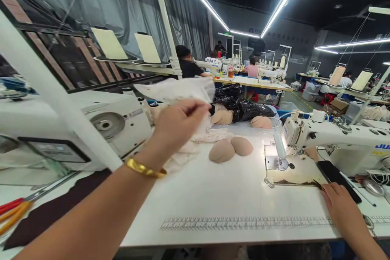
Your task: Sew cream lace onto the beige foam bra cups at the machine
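My left hand (pixel 179 122), a gold bangle on its wrist, is raised over the left side of the table with its fingers pinched together. Thin white fabric (pixel 185 87) spreads behind and above these fingers, which appear to grip its edge. Below it lies a pile of cream lace fabric (pixel 210 135). Two beige moulded bra cups (pixel 224 151) rest on the tabletop to the right of the pile. At the right, my right hand (pixel 343 207) lies low on the table, closed round small thread snips (pixel 317 184) whose dark points stick out toward the machine's plate.
A lit sewing machine (pixel 329 132) stands at right, a black phone (pixel 338 180) beside it. A ruler strip (pixel 243 223) runs along the front edge. At left are another machine (pixel 115 124), orange-and-red-handled scissors (pixel 18 211) and dark cloth (pixel 61 207). Black plastic bags (pixel 250 109) lie behind.
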The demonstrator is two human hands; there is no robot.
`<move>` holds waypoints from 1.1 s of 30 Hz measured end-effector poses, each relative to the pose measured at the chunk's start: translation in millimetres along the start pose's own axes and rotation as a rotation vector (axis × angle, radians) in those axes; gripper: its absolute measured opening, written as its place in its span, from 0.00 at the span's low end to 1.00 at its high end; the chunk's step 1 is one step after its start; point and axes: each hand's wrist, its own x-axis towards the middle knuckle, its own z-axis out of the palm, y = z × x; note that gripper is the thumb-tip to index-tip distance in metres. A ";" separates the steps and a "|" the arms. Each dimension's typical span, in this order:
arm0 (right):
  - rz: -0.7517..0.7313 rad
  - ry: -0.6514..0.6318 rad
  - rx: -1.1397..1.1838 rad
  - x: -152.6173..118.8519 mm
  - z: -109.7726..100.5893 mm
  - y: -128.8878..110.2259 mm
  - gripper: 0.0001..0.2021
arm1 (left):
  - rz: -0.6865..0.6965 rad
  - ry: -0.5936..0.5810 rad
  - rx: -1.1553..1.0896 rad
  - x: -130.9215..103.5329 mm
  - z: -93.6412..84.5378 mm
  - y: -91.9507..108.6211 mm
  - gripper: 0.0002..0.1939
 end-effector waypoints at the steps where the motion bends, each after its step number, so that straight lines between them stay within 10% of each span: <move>1: 0.008 -0.011 0.018 0.7 -0.1 -0.6 0.16 | -0.045 -0.126 0.028 -15.9 14.2 -2.6 0.14; 5: 0.109 -0.052 0.333 10.3 -20.6 -34.1 0.14 | -0.341 -0.671 -0.138 -78.1 70.4 -29.3 0.13; 7: 0.198 -0.163 0.569 17.6 -40.2 -64.2 0.14 | -0.440 -0.761 -0.302 -100.7 86.4 -40.6 0.17; 10: 0.066 -0.240 0.729 30.8 -66.4 -111.8 0.09 | -0.476 -0.827 -0.473 -118.8 93.1 -44.2 0.22; 19: -0.292 0.183 0.261 74.1 -65.0 -185.6 0.16 | -0.419 -0.895 -0.577 -131.3 97.6 -38.0 0.31; 23: -0.252 0.124 0.326 65.2 -61.9 -170.5 0.16 | -0.247 -0.874 -0.243 -112.8 72.3 -42.9 0.33; 28: -0.057 0.071 0.157 31.3 -41.9 -90.4 0.19 | 0.200 -0.216 0.459 -73.3 15.2 -48.6 0.24; 33: -0.061 0.052 0.164 27.2 -32.0 -61.9 0.15 | 0.480 -0.575 0.430 -98.4 37.9 -57.7 0.21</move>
